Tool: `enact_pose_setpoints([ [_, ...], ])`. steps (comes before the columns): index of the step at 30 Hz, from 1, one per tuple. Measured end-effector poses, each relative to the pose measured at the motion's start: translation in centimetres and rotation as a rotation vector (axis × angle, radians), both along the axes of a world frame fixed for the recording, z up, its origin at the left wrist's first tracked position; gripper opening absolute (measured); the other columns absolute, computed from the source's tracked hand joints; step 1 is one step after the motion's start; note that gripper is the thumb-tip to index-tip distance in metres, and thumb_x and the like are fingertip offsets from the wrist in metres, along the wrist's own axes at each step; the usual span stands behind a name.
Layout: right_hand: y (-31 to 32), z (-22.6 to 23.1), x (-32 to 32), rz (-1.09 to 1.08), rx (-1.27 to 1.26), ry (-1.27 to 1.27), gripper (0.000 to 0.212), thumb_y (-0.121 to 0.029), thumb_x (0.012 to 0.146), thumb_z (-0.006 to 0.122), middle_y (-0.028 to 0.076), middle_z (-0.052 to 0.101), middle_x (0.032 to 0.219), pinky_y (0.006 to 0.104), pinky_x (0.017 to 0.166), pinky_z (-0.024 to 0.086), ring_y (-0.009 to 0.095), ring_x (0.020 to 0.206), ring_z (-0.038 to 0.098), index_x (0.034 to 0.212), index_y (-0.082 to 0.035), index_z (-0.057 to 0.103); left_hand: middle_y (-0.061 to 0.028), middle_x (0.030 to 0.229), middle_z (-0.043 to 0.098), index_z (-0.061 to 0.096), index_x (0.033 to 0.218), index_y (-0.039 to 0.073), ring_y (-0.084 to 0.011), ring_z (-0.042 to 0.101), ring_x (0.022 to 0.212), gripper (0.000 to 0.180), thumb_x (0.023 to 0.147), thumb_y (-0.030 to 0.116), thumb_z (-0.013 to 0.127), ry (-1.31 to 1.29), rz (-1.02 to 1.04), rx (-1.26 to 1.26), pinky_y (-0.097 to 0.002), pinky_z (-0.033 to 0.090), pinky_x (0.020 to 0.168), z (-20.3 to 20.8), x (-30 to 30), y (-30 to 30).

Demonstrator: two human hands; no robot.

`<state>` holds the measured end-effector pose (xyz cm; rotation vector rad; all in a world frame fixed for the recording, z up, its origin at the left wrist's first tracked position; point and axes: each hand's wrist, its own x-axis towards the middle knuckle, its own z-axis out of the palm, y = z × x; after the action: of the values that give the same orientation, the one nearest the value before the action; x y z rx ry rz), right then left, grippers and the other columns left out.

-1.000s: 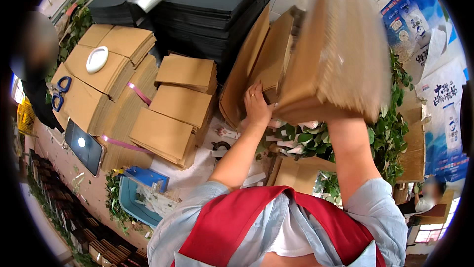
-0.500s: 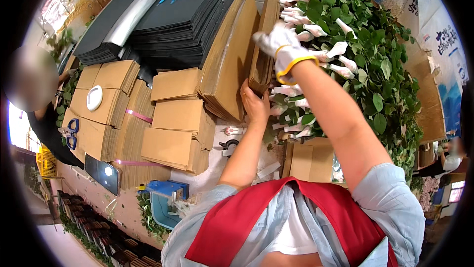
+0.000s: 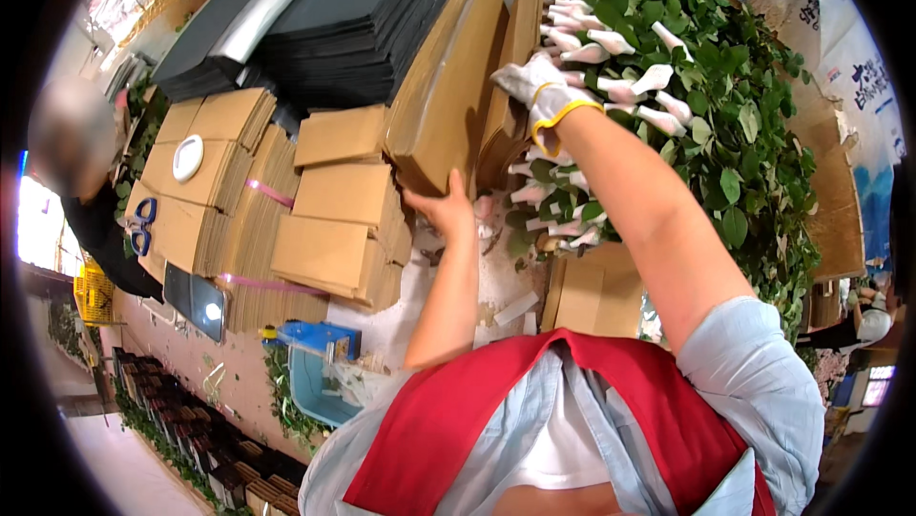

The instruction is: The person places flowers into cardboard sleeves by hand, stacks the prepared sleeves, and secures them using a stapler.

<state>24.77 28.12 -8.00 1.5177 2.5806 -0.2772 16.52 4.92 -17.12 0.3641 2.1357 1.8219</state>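
My bare left hand (image 3: 447, 213) cups the near end of a thick stack of tan cardboard sheets (image 3: 448, 86), thumb on its left side and fingers on its right. My right hand (image 3: 536, 88), in a white glove with a yellow cuff, lies over a narrower cardboard stack (image 3: 499, 134) standing beside the first. Its fingers reach across that stack's top edge; their tips are partly hidden. Close to the right hand are rose stems with leaves (image 3: 711, 125), their flower heads in white net sleeves (image 3: 654, 80).
Left of the cardboard are black sheets (image 3: 334, 48) and smaller folded cardboard pieces (image 3: 339, 201). Blue scissors (image 3: 143, 225), a white ring (image 3: 188, 158) and a phone (image 3: 194, 302) lie further left. A blue bin (image 3: 320, 387) stands near me. A person (image 3: 100, 230) is at the far left.
My left hand has moved left, from the end of the narrower cardboard stack to the end of the thicker one. My right hand has come slightly lower on the narrower stack.
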Motion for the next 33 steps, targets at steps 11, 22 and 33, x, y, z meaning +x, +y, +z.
enact_pose_setpoints([
  [11,0.2,1.3,-3.2,0.005,0.022,0.210,0.027,-0.032,0.091,0.053,0.011,0.069,0.093,0.0357,0.073,0.051,0.026,0.085,0.066,0.111,-0.019,0.066,-0.0325,0.130,0.037,0.023,0.134,-0.009,-0.0454,0.037,0.122,0.078,0.078,0.014,0.073,0.459,-0.160,0.087,-0.0464,0.030,0.103,-0.9,-2.0,-2.3],
  [22,-9.3,12.7,6.3,0.297,0.135,0.604,0.030,-0.021,0.085,0.056,0.009,0.066,0.101,0.0312,0.075,0.052,0.022,0.085,0.066,0.113,-0.011,0.060,-0.0320,0.129,0.045,0.033,0.133,-0.010,-0.0450,0.045,0.118,0.053,0.088,0.009,0.055,0.347,-0.520,-0.320,-0.0429,0.036,0.101,1.5,-1.7,-9.7],
  [33,-31.5,16.0,22.0,0.500,-0.193,0.335,0.023,0.000,0.071,0.061,0.011,0.067,0.077,0.0341,0.064,0.055,0.024,0.070,0.067,0.093,-0.002,0.065,-0.0175,0.109,0.053,0.045,0.127,0.001,-0.0352,0.048,0.105,0.068,0.070,0.025,0.074,0.872,-0.586,-0.684,-0.0455,0.037,0.092,-5.4,1.9,-25.3],
])
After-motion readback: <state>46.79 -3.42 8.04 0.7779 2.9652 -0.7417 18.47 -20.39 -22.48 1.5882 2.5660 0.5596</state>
